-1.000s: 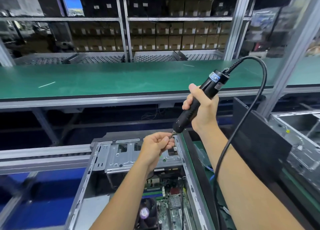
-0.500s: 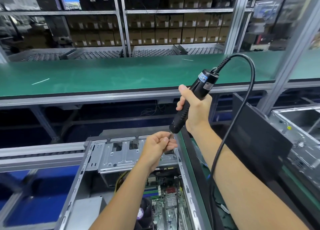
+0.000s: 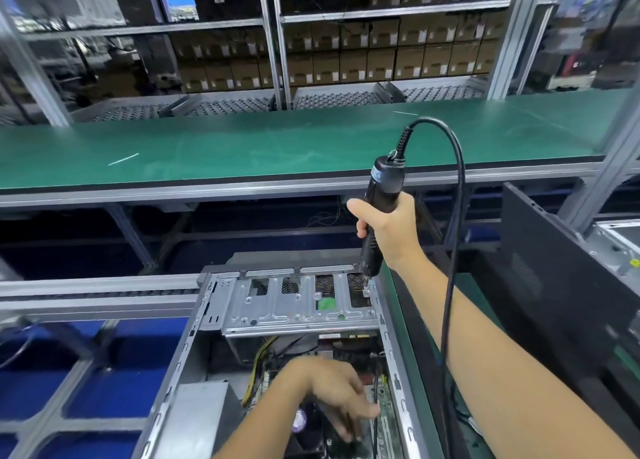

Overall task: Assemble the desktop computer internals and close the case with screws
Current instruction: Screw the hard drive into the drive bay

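Right hand (image 3: 389,232): fingers and thumb wrapped tight round the matte black barrel of the electric screwdriver (image 3: 379,213), held nearly upright.
Screwdriver tip: straight below the right hand, its thin metal bit meets a small screw on the far right corner of the drive cage (image 3: 298,303).
Cable (image 3: 457,237): smooth black rubber, ribbed at the collar on top of the tool, arching over and dropping past the right forearm.
Left hand (image 3: 332,394): blurred, fingers loosely spread and pointing down, holding nothing, low over the motherboard (image 3: 381,403).
Drive cage: dull stamped sheet steel, flat, with rectangular cut-outs and perforated patches, between the two hands.
Computer case (image 3: 194,348): open grey metal box with slotted rails along each side; both hands are over it.
Motherboard: green, slotted, under the left fingertips; a round fan with a purple hub lies just beside the left wrist.
Side panel (image 3: 554,285): black, flat, standing tilted to the right of the right forearm.
Green mat (image 3: 242,150): smooth bench surface beyond the right hand.
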A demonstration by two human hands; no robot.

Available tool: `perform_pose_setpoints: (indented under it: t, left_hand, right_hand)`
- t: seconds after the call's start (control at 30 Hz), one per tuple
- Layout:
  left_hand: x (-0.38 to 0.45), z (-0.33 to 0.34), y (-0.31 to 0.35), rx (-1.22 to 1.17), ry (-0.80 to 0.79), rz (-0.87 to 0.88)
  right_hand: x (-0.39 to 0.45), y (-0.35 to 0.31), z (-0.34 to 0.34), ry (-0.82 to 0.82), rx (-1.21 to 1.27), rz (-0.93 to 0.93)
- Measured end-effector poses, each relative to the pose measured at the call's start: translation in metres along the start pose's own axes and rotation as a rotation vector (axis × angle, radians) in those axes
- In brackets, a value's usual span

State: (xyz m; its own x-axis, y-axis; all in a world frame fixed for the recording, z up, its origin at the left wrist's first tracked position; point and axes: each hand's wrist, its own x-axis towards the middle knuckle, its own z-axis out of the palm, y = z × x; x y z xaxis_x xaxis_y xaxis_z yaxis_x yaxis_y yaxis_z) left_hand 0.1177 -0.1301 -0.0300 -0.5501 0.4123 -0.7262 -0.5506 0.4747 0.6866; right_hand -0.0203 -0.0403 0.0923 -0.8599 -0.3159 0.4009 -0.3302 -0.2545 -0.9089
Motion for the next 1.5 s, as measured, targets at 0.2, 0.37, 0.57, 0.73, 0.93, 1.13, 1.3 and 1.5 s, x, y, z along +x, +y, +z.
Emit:
perform_pose_setpoints:
  t: [0.2,0.37,0.57,0.73,0.93,1.13,1.3,1.5]
  left_hand:
    - [0.031,-0.001,-0.013,-0.747,0.294,0.114]
    - [0.047,0.009,-0.010,-1.210,0.453,0.273]
    - [0.051,0.008,-0.010,-1.307,0.522,0.387]
    - [0.049,0.008,-0.011,-1.257,0.506,0.402]
    - [0.047,0.008,-0.010,-1.193,0.505,0.405]
    - [0.046,0.008,-0.011,-1.188,0.497,0.404]
    - [0.046,0.007,-0.012,-1.177,0.493,0.404]
    - [0.050,0.006,-0.013,-1.194,0.520,0.390]
  right_hand:
    - [0.002,0.015,-0.001,-0.013,-0.024,0.005]
    - [0.003,0.023,-0.004,0.003,-0.041,0.030]
    - [0.004,0.033,-0.008,0.025,-0.042,0.053]
    - [0.007,0.036,-0.010,0.038,-0.022,0.048]
    - [0.008,0.037,-0.004,0.018,-0.036,0.041]
    - [0.005,0.037,0.007,-0.080,-0.121,0.017]
    - [0.004,0.036,0.003,-0.044,-0.117,0.005]
    - [0.002,0.037,-0.004,0.003,-0.079,0.013]
